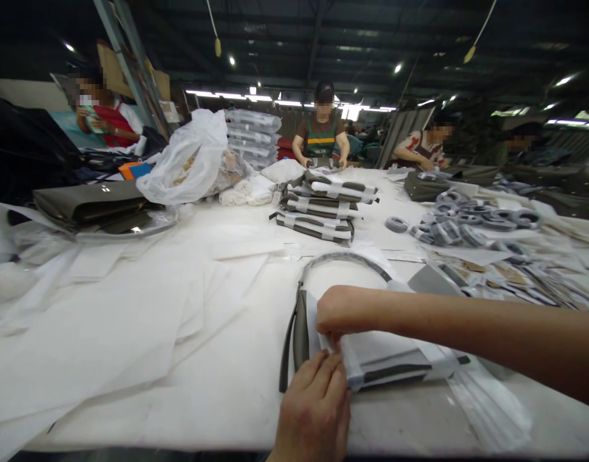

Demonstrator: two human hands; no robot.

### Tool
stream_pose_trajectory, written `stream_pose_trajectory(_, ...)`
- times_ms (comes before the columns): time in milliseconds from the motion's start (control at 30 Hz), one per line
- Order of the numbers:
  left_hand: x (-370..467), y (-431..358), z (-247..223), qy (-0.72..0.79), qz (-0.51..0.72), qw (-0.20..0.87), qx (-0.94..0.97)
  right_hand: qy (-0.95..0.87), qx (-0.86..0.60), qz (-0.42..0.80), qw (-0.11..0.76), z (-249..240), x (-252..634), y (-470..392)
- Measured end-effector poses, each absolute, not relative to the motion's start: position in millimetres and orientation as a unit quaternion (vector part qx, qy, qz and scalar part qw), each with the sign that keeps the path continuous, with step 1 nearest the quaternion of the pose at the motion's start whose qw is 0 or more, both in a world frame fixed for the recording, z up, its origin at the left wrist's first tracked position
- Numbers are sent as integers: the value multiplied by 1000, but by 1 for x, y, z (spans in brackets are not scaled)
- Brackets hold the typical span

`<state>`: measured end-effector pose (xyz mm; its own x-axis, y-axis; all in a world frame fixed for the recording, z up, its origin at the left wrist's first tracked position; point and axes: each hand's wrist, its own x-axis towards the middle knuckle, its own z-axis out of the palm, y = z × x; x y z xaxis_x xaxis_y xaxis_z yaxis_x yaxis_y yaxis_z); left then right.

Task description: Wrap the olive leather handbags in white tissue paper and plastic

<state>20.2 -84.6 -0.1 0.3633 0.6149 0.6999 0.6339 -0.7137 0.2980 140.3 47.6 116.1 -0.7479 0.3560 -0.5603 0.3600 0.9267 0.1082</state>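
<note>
A dark olive bag point(301, 327) with a looped handle point(345, 256) lies flat on the white table in front of me. White wrapping paper point(381, 346) covers most of its body, and a dark strap hangs along its left side. From the right, my right hand point(337, 314) reaches over the bag, its fingers curled down onto the wrapping near the left end. Just below it, my left hand point(316, 398) has bent fingers closed on the near edge of the same wrapping. The fingertips of both hands almost meet and are partly hidden.
White paper sheets point(126, 327) spread over the left of the table. Beyond the bag stands a stack of wrapped bags point(318, 221). Coiled grey straps point(448, 231) and brown tags point(511, 276) lie right. Another olive bag point(63, 205) sits left; several co-workers are across the table.
</note>
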Motion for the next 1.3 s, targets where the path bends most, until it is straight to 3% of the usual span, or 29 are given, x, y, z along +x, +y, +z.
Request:
stream_pose_trajectory(200,20,-86,0,-383,-409,17,-828,943,201,19,263,113,143,61)
stream_pose_trajectory(333,21,-86,-3,-386,-410,20,-826,943,206,-46,256,104,150,82)
stream_pose_trajectory(533,20,-87,-2,-391,-406,4,-826,912,345,-179,133,80,175,111)
stream_pose_trajectory(800,21,-92,2,-395,-411,-4,-821,843,501,-197,-12,66,214,100)
stream_pose_trajectory(1000,25,-91,-9,-402,-438,36,-803,831,490,-263,-10,56,208,60)
stream_pose_trajectory(1300,23,-81,-33,-402,-431,68,-805,776,546,-311,-57,40,205,75)
